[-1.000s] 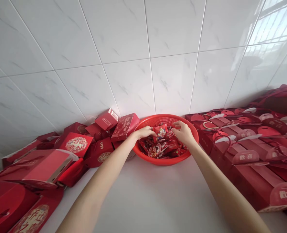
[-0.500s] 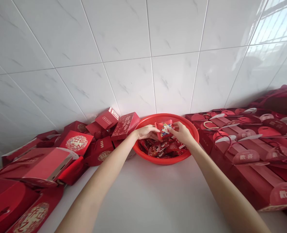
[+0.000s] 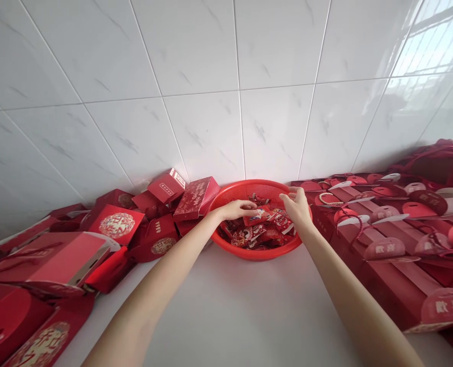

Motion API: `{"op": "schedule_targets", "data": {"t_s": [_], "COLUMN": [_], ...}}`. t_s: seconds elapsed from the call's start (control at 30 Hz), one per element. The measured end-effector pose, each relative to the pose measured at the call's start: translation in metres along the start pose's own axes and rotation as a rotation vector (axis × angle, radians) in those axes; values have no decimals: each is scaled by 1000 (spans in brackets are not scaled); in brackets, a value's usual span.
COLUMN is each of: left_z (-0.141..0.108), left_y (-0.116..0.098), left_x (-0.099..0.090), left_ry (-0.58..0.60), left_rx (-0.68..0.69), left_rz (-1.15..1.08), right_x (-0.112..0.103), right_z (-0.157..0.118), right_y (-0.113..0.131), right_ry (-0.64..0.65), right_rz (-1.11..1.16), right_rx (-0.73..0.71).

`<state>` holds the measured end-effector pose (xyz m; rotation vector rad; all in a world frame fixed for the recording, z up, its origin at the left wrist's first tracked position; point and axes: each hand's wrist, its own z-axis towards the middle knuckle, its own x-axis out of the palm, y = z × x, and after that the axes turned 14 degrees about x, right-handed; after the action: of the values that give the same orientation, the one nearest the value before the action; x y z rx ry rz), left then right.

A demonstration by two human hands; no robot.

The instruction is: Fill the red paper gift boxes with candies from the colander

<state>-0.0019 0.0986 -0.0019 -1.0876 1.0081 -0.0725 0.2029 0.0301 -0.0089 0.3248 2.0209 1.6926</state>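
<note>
A red plastic basket [image 3: 257,254] with a perforated wall holds many small, shiny red snack packets [image 3: 245,235] with printed fronts. My left hand [image 3: 236,209] is over its left half, fingers closed on the left end of a red packet with a blue and white print [image 3: 260,214]. That packet is low over the others; whether it rests on them I cannot tell. By the right inner wall is my right hand [image 3: 297,208], fingers apart and nothing in them, near the rim.
Red gift boxes [image 3: 121,221] lie heaped on the left, some tipped over. Rows of closed red boxes with handles [image 3: 387,250] stand on the right. Behind the basket rises a tiled wall [image 3: 276,132]. A pale tabletop [image 3: 226,306] lies in front.
My right hand has let go of the blue and white printed packet and moved right towards the rim. The packet has come down lower, at my left hand.
</note>
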Motion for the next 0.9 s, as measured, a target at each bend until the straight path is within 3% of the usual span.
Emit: {"op": "schedule_targets", "data": {"t_s": [0.1, 0.23, 0.3, 0.37, 0.47, 0.63, 0.73, 0.9], "left_z": [-2, -2, 0, 4, 15, 42, 56, 64], "left_y": [-1, -1, -6, -16, -35, -53, -50, -41], "left_x": [1, -4, -6, -5, 9, 51, 60, 44], "left_ry": [-17, -193, -287, -311, -163, 277, 316, 328], "left_rx": [12, -59, -54, -8, 111, 174, 88, -102], "left_rz": [175, 330, 398, 423, 373, 272, 301, 286], "right_x": [0, -2, -3, -4, -4, -3, -4, -4], "right_z": [-3, -8, -9, -7, -2, 2, 2, 0], "right_y": [3, 7, 7, 5, 2, 0, 0, 2], "right_ry": [109, 321, 308, 161, 18, 13, 13, 15], "right_rz": [-20, 25, 74, 105, 143, 166, 175, 192], "right_rx": [113, 178, 142, 67, 9, 21, 29, 43]}}
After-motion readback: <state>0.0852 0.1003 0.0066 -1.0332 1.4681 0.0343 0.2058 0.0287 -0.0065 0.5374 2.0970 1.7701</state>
